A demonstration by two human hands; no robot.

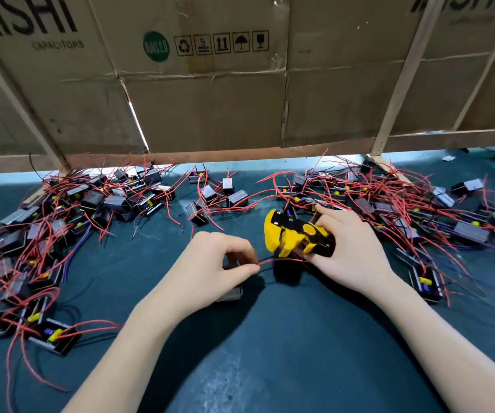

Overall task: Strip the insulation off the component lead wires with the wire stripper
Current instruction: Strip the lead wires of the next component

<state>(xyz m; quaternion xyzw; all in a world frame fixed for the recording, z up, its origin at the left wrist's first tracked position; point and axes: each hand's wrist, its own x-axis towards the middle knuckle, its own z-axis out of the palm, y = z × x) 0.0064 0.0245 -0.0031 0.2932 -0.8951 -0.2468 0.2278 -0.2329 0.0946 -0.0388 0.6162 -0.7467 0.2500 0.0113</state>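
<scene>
My right hand grips a yellow and black wire stripper at the middle of the dark green mat. My left hand pinches a red lead wire between thumb and forefinger. That wire runs to the right into the stripper's lower jaws. Under my left hand lies a small black and grey component, mostly hidden by the palm; the wire seems to belong to it.
Heaps of black components with red wires lie at the left and the right, a few at the back middle. A cardboard wall on wooden struts closes the back. Bare mat lies in front.
</scene>
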